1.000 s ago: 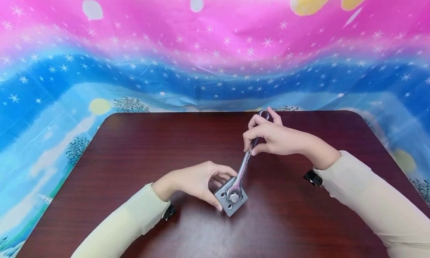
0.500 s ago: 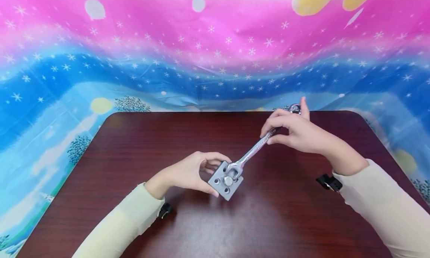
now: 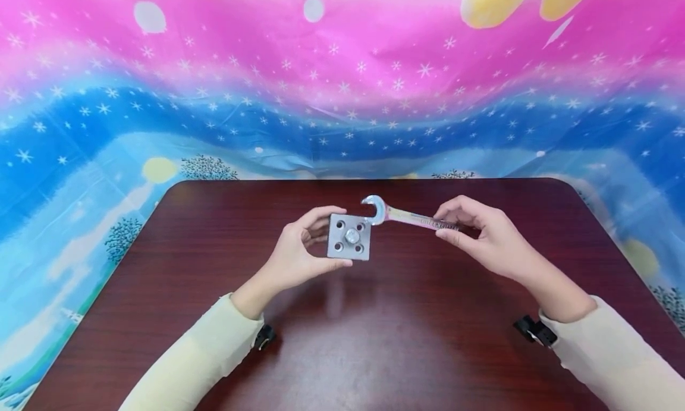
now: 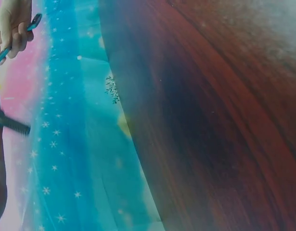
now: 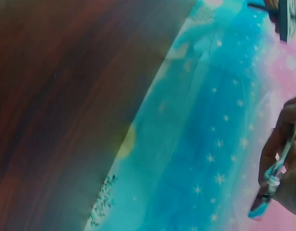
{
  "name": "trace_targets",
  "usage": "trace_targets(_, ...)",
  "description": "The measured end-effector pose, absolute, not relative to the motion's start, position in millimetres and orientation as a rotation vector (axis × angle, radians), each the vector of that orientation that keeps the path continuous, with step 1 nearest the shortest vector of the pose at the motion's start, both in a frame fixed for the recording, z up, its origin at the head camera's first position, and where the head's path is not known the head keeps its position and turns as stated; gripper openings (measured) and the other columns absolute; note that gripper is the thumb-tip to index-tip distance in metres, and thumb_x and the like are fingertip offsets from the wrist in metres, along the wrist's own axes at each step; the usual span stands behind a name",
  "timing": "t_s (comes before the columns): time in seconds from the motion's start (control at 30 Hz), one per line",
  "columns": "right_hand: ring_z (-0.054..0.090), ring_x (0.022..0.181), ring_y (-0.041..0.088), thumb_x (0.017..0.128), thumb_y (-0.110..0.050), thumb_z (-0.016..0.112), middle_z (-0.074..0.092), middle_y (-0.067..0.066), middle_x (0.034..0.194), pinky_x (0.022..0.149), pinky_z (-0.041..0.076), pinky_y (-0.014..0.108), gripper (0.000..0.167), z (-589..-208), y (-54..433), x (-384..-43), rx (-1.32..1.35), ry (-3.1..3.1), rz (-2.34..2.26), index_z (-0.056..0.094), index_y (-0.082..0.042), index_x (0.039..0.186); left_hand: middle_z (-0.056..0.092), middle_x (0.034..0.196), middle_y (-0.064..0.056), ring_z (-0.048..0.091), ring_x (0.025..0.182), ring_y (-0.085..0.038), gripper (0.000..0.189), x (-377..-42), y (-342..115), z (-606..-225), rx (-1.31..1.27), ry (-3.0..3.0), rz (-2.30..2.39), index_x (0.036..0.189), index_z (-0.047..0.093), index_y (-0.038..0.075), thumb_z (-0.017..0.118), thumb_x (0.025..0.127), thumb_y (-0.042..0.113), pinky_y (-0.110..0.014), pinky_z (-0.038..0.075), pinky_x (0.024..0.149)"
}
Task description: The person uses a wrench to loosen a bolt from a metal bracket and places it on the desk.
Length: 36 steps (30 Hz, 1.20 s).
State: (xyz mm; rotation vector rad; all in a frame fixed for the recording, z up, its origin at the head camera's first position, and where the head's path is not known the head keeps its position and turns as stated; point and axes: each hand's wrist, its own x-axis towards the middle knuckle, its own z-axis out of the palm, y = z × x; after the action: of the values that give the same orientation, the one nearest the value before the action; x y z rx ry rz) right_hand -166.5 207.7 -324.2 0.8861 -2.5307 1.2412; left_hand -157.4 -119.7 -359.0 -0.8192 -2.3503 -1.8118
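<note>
My left hand (image 3: 291,250) grips a square grey metal plate (image 3: 334,253) by its edges, thumb below and fingers above. A bolt head (image 3: 352,237) sits in the plate's middle, with several holes around it. In the left wrist view, the bolt's threaded shank (image 4: 14,124) sticks out of the plate. My right hand (image 3: 487,235) pinches a combination wrench (image 3: 409,217) by the far part of its handle. The wrench's open end lies at the plate's upper right corner in the head view, off the bolt head. Its ring end (image 5: 258,209) shows in the right wrist view.
Both hands are over a dark reddish-brown wooden table (image 3: 332,351). A pink and blue patterned cloth (image 3: 342,102) hangs behind it and down its sides. Black wrist cameras sit under both sleeves (image 3: 605,333).
The wrench has come off the bolt head and swung to lie nearly level. My left hand has raised the plate and turned it squarer to view. My right hand has moved right and lower.
</note>
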Motion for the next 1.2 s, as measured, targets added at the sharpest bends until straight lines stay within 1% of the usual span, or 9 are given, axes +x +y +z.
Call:
trace_targets(0.07,0.063,0.07,0.003,0.086,0.006,0.071,0.07,-0.007,0.083,0.061,0.047,0.017,0.028,-328.3,203.2,-162.8,0.834,-2.503,1.305,0.064,-0.01,0.108,0.072,0.117,-0.009,0.068,0.102,-0.014,0.077,-158.9,-117.4,-358.6,-0.777,-2.299,-1.762,0.135,0.054,0.009,0.089,0.067,0.0,-0.03,0.058,0.093)
trace_targets(0.17,0.061,0.064,0.006,0.086,0.007,0.071,0.067,-0.011,0.078,0.055,0.045,0.02,0.027,-334.5,195.0,-156.5,0.779,-2.471,1.385,0.063,-0.009,0.107,0.071,0.117,-0.011,0.068,0.105,-0.012,0.077,-161.7,-114.0,-358.1,-0.721,-2.227,-1.703,0.134,0.054,0.007,0.09,0.067,-0.002,-0.03,0.058,0.093)
trace_targets(0.37,0.057,0.058,0.007,0.087,0.002,0.072,0.065,-0.004,0.074,0.048,0.043,0.022,0.026,-346.6,176.7,-142.5,0.713,-2.501,1.423,0.062,-0.011,0.108,0.072,0.117,-0.012,0.067,0.106,-0.01,0.077,-164.9,-106.2,-358.9,-0.63,-2.089,-1.635,0.134,0.055,0.007,0.09,0.066,-0.001,-0.028,0.058,0.092)
trace_targets(0.53,0.055,0.057,0.008,0.088,-0.002,0.073,0.065,0.0,0.075,0.048,0.046,0.023,0.027,-350.8,166.0,-136.0,0.677,-2.516,1.443,0.061,-0.013,0.109,0.072,0.115,-0.013,0.068,0.101,-0.013,0.076,-167.8,-100.6,-360.2,-0.586,-1.983,-1.599,0.133,0.055,0.007,0.09,0.066,-0.002,-0.024,0.058,0.089)
trace_targets(0.67,0.054,0.055,0.009,0.087,0.001,0.072,0.065,0.005,0.075,0.047,0.047,0.023,0.028,-352.1,159.3,-136.1,0.662,-2.485,1.502,0.061,-0.011,0.11,0.073,0.113,-0.014,0.07,0.099,-0.015,0.075,-169.3,-97.9,-360.6,-0.541,-1.938,-1.553,0.132,0.055,0.005,0.09,0.066,-0.001,-0.023,0.059,0.087)
trace_targets(0.8,0.053,0.054,0.01,0.087,0.003,0.071,0.064,0.008,0.074,0.046,0.046,0.024,0.028,-353.8,154.1,-137.5,0.649,-2.464,1.573,0.06,-0.009,0.11,0.073,0.113,-0.014,0.07,0.1,-0.017,0.076,-168.5,-97.3,-359.9,-0.525,-1.917,-1.531,0.132,0.055,0.003,0.091,0.065,0.0,-0.024,0.059,0.088)
trace_targets(1.03,0.051,0.052,0.009,0.089,0.0,0.071,0.064,0.002,0.073,0.044,0.043,0.024,0.025,-356.6,147.1,-137.9,0.663,-2.491,1.596,0.059,-0.009,0.109,0.073,0.112,-0.015,0.07,0.1,-0.015,0.075,-165.3,-97.5,-360.6,-0.52,-1.903,-1.511,0.132,0.055,0.002,0.09,0.066,-0.001,-0.024,0.059,0.089)
trace_targets(1.2,0.054,0.055,0.008,0.09,-0.001,0.07,0.065,0.003,0.074,0.046,0.044,0.023,0.022,-357.8,145.0,-138.9,0.694,-2.498,1.579,0.059,-0.008,0.108,0.073,0.112,-0.016,0.07,0.099,-0.013,0.075,-163.6,-99.0,-359.5,-0.56,-1.898,-1.522,0.132,0.055,0.002,0.09,0.065,-0.002,-0.025,0.059,0.089)
